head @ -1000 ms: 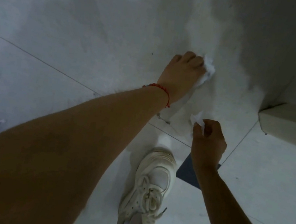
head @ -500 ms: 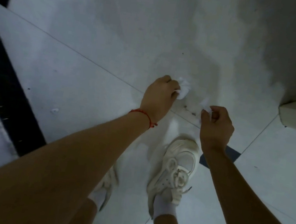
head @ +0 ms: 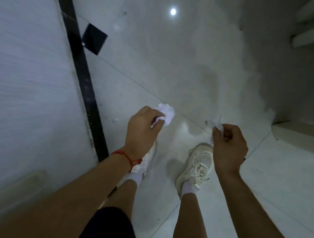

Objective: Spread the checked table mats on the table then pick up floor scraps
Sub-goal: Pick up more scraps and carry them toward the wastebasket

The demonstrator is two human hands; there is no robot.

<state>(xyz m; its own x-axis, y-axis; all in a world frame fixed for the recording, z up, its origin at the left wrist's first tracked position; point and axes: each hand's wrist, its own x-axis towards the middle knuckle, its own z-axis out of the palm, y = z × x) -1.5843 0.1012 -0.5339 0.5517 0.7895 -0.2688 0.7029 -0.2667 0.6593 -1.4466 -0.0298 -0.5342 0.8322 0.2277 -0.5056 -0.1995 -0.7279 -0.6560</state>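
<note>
Right now both hands are held out over the floor (head: 198, 68), above the feet, each w/ paper in it. Left hand (head: 142, 131) has its fingers curled round a crumpled white scrap (head: 165, 112); most of the wad pokes out past the fingertips on the far side, and a thin bit runs back under the thumb. A red cord bracelet (head: 127, 157) sits on that wrist. Right hand (head: 228, 146) pinches a smaller, flatter white scrap (head: 216, 125) betw. thumb and curled fingers; only its ragged top edge shows above the knuckles, rest is hidden in the grip. The two hands are well apart, roughly level w/ each other.

On the floor, near the black strip (head: 83, 81) at its left edge, lies a tiny white fleck (head: 114, 120), just left of the left hand and not touched by it; too small to say what it is. A black diamond inset (head: 94, 39) sits beside the strip farther off.

Below the hands: white laced sneaker (head: 195, 168) under the right hand, white sock above it; the other sneaker (head: 146, 163) is mostly hidden by the left wrist. Dark shorts (head: 107, 232) at the bottom edge. A round light reflection (head: 173, 11) shines on the glossy tiles at the far end. Pale furniture bases (head: 305, 138) stand along the right edge of the floor. Table mats aren't visible in this view.
</note>
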